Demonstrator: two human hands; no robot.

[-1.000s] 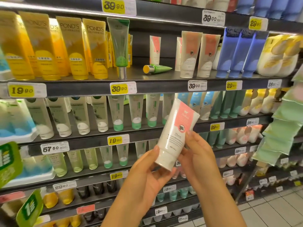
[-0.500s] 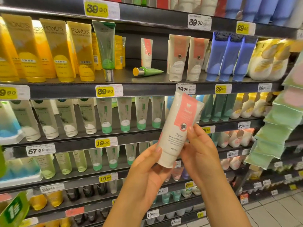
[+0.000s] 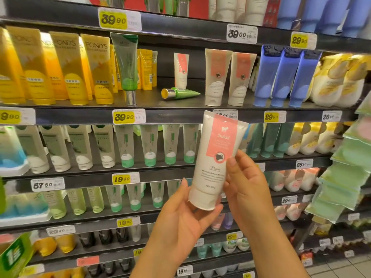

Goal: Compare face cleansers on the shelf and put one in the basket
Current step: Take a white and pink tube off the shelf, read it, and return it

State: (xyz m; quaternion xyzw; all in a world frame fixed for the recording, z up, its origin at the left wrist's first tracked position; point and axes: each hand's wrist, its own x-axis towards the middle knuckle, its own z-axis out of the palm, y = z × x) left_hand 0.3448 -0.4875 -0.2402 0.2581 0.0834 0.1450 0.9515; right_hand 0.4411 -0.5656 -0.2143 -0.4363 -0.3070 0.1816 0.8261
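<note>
the left hand [image 3: 180, 223] cups the cap end of a white tube with a pink label [image 3: 215, 161], fingers curled up under it. the right hand [image 3: 247, 189] pinches the tube's side, its fingers [image 3: 232, 167] pressed on the front. the tube is held upright in front of the shelf [image 3: 180, 115], cap down, label facing out. two matching tubes [image 3: 228, 77] stand above it. judging by this, comparing is under way; no basket is in view, so dropping one in is left. open air surrounds the hands; shelf lips and hanging green packets [image 3: 345, 177] crowd the right.
</note>
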